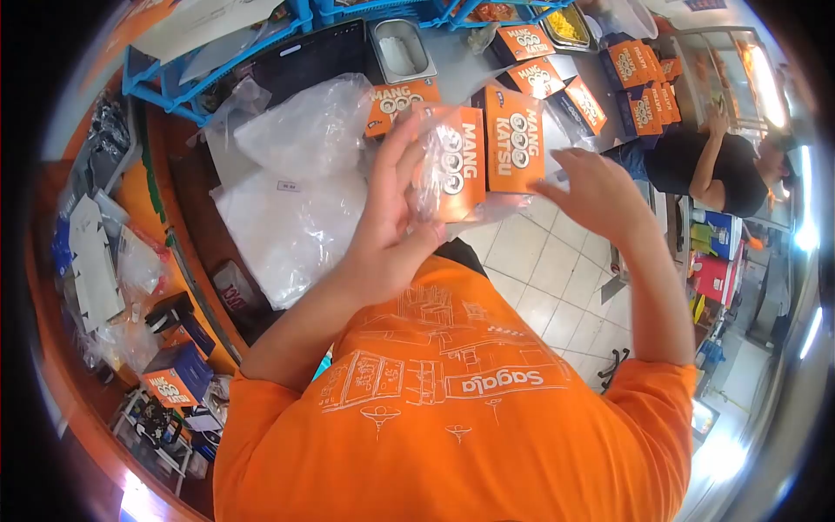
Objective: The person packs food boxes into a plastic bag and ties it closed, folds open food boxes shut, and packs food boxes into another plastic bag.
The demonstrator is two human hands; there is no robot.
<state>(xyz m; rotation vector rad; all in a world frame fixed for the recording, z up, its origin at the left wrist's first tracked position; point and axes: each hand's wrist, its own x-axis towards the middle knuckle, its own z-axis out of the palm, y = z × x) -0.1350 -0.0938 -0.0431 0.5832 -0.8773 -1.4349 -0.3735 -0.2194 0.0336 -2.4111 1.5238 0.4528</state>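
Observation:
Two orange boxes lettered "MANG KATSU", a left box (461, 165) and a right box (515, 139), stand side by side in front of my chest. Clear plastic bag (424, 187) film wraps the left box and shows below the right one. My left hand (387, 204) is closed round the bagged left box from the side, thumb below and fingers above. At the lower right corner of the right box is my right hand (600, 191), its fingers bent and thumb touching the edge; it appears to grip the bag's edge there, though the film is hard to see.
Clear plastic bags (296, 209) lie on the counter at left. More orange boxes (539, 76) sit on the steel table, beside a metal pan (402, 50) of white contents. Blue racks (174, 91) line the back. A co-worker in a dark shirt (704, 170) stands at right.

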